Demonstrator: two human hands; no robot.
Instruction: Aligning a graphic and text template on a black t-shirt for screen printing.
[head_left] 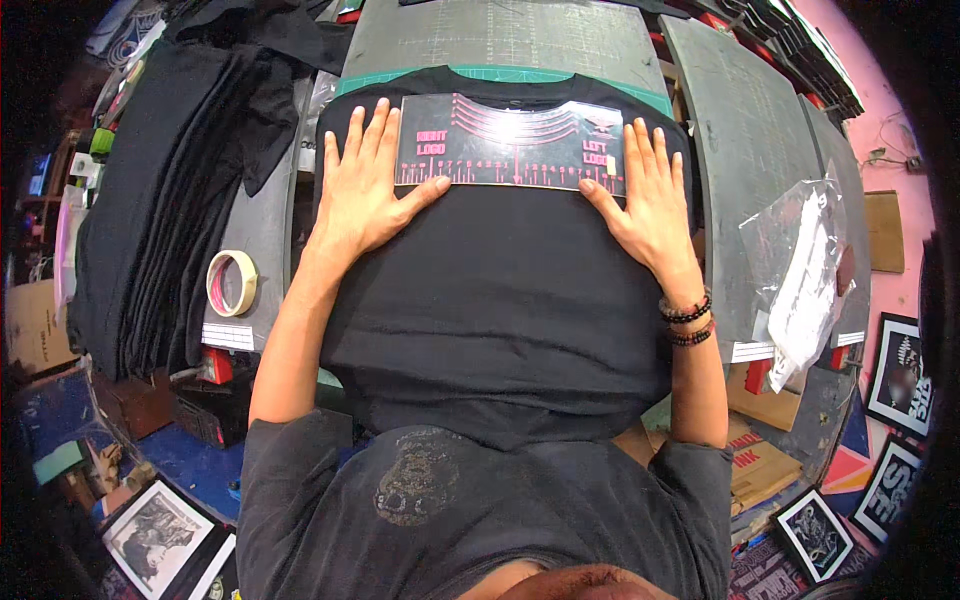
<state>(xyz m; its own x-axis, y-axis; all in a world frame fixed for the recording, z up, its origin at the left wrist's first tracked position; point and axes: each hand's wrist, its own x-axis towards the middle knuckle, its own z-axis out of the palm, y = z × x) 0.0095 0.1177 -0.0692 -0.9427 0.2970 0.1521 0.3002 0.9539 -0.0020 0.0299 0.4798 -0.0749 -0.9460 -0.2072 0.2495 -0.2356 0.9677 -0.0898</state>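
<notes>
A black T-shirt (pixel 490 290) lies spread on a board in front of me, collar away from me. A rectangular placement guide (pixel 515 145) with pink markings and a curved top cutout sits across it just below the collar. My left hand (pixel 365 190) lies flat with fingers apart at the guide's left end, its thumb on the lower edge. My right hand (pixel 645 200), with dark bead bracelets at the wrist, is stretched out at the right end, thumb likewise on the guide's lower edge and fingers along its side on the shirt.
A pile of black garments (pixel 150 200) is at left, beside a tape roll (pixel 232 308) on a grey board. A clear bag with white items (pixel 800 280) lies on the right board. Behind the shirt are a green mat (pixel 640 90) and a gridded board (pixel 500 35). Framed pictures (pixel 810 530) stand lower right.
</notes>
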